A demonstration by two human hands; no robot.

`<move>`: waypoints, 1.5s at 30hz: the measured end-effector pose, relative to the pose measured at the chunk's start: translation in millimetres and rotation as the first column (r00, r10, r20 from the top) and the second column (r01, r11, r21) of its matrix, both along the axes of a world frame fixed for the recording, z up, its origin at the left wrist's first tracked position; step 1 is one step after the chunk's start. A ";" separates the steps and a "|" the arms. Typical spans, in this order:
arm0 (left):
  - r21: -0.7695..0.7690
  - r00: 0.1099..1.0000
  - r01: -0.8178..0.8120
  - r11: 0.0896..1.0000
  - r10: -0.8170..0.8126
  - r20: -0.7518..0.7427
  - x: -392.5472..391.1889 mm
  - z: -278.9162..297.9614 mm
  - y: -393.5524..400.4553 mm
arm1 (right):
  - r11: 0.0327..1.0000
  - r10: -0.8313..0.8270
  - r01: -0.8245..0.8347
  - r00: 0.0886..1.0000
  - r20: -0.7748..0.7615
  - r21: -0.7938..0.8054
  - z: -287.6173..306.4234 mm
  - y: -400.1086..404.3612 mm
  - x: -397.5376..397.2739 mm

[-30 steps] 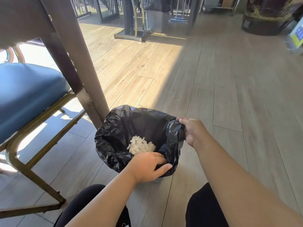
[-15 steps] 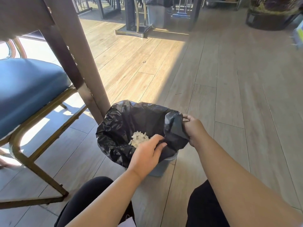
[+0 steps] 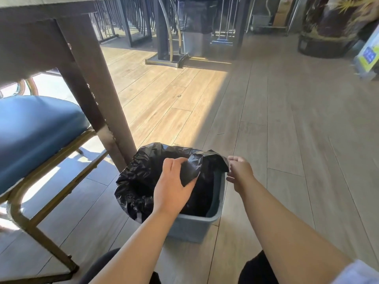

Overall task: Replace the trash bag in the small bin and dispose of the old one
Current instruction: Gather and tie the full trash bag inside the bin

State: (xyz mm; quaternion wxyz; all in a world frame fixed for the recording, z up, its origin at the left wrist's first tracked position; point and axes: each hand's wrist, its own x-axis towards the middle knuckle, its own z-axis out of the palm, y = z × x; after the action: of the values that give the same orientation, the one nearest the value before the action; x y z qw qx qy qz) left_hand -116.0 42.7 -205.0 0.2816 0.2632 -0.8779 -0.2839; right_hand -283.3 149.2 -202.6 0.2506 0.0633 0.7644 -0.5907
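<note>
Nearest, at about six o'clock, two dark-clad knees (image 3: 258,269) sit at the bottom edge, and two bare forearms reach forward from them toward the bin (image 3: 196,226). The bin is a small grey tub standing on the wood-plank floor (image 3: 287,140) just below the middle of the view, right beside a dark table leg (image 3: 96,99) at its ten o'clock. A black trash bag (image 3: 139,181) lines it; on the left and far sides the plastic is folded over the rim, while on the near and right sides the bare grey wall and rim show. The left hand (image 3: 172,187) is over the bin's mouth, fingers and thumb curled around a fold of the bag's edge. The right hand (image 3: 240,173), at the bin's two o'clock corner, pinches the bag's lifted edge between curled fingers and thumb. The strip of plastic between the two hands is raised above the rim. What lies inside the bag is too dark to tell. At nine o'clock a chair (image 3: 37,136) with a blue cushion and a gold metal frame stands tucked under the table. Farther off, at twelve o'clock, a band of sunlight crosses the floor, and beyond it stand dark furniture legs and a tall metal bin (image 3: 194,37). At two o'clock sits a large dark planter (image 3: 328,33).
</note>
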 end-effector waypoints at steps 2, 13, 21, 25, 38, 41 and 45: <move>0.030 0.999 -0.050 0.998 0.050 -0.018 -6.8 -3.4 0.9 | 0.989 0.045 -0.024 0.989 -0.142 0.149 0.8 -1.3 -3.2; -0.018 0.992 0.125 0.992 -0.125 -0.004 -11.6 2.2 -33.1 | 0.948 0.317 -0.272 0.789 -0.527 0.163 21.9 -28.1 28.6; 0.370 0.731 -0.675 0.638 0.646 0.220 42.7 -26.0 -82.7 | 0.949 0.297 -0.185 0.794 -0.531 0.255 13.0 -46.1 34.1; 0.682 0.784 -0.575 0.452 0.543 0.300 53.9 -28.9 -81.5 | 0.945 0.297 -0.166 0.792 -0.534 0.280 5.7 -51.4 36.1; 0.951 0.928 -0.308 0.010 0.224 0.298 74.7 -32.1 -108.2 | 0.942 0.319 -0.203 0.786 -0.530 0.266 -2.8 -48.7 38.4; 0.944 0.921 -0.331 0.000 0.219 0.323 75.8 -21.1 -114.7 | 0.947 0.310 -0.212 0.800 -0.514 0.241 -4.2 -47.6 39.6; 0.950 0.918 -0.308 0.049 0.278 0.283 80.6 -15.3 -136.5 | 0.963 0.258 -0.175 0.820 -0.511 0.205 -0.3 -46.2 40.7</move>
State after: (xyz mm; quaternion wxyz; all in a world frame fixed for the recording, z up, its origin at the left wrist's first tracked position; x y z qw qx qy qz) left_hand -35.4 -93.7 -220.3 0.0782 0.5570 -0.3986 -0.7244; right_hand -242.6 103.0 -202.9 0.0889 -0.1720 0.8477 -0.4939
